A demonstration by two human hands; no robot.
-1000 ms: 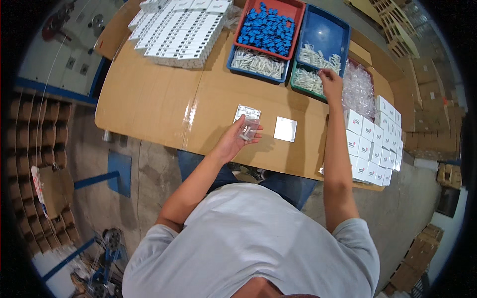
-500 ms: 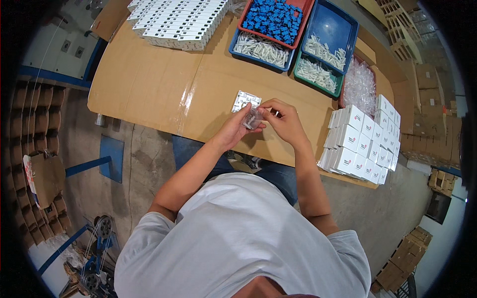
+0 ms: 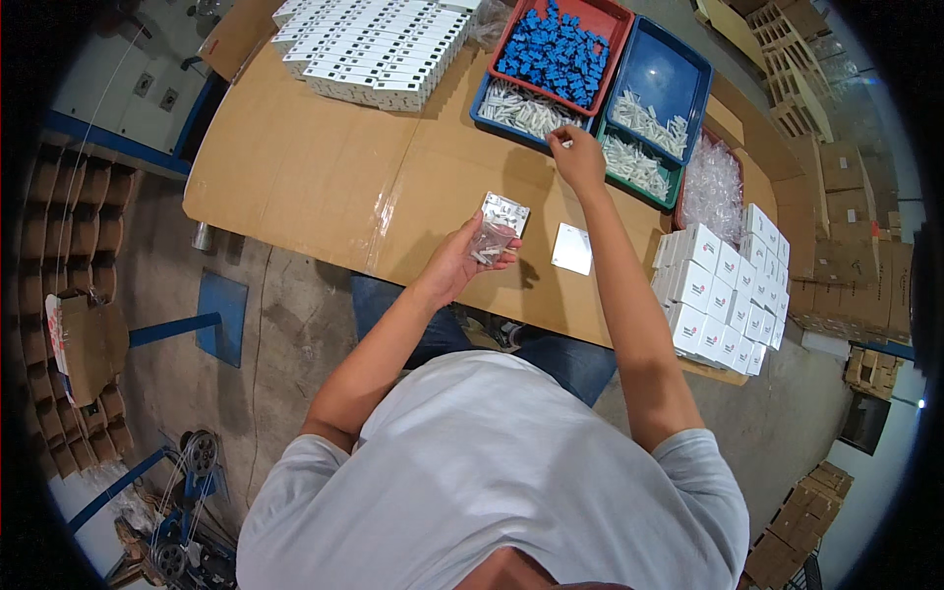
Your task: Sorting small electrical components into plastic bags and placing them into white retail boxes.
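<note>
My left hand (image 3: 457,264) is closed round a small clear plastic bag (image 3: 489,243) with a few small white parts in it. Just beyond the bag lies a white square plate (image 3: 506,212) with dark spots and small pieces on it. My right hand (image 3: 580,157) reaches out over the near edge of the trays, thumb and fingers pinched on a small white stick-like piece (image 3: 567,145). Close by are the lower blue tray of white pieces (image 3: 521,110) and the green tray of similar pieces (image 3: 634,165). A plain white card (image 3: 572,249) lies beside my right forearm.
A red tray of blue clips (image 3: 556,49) rests on the lower blue tray. Another blue tray (image 3: 661,59) overlaps the green one. A tray of clear plastic bags (image 3: 713,182) and stacked white boxes (image 3: 713,295) stand at right. Rows of white boxes (image 3: 379,49) fill the far left.
My right hand has left the bag and moved forward and right to the trays. The white card is now uncovered. My left hand still holds the bag in nearly the same place.
</note>
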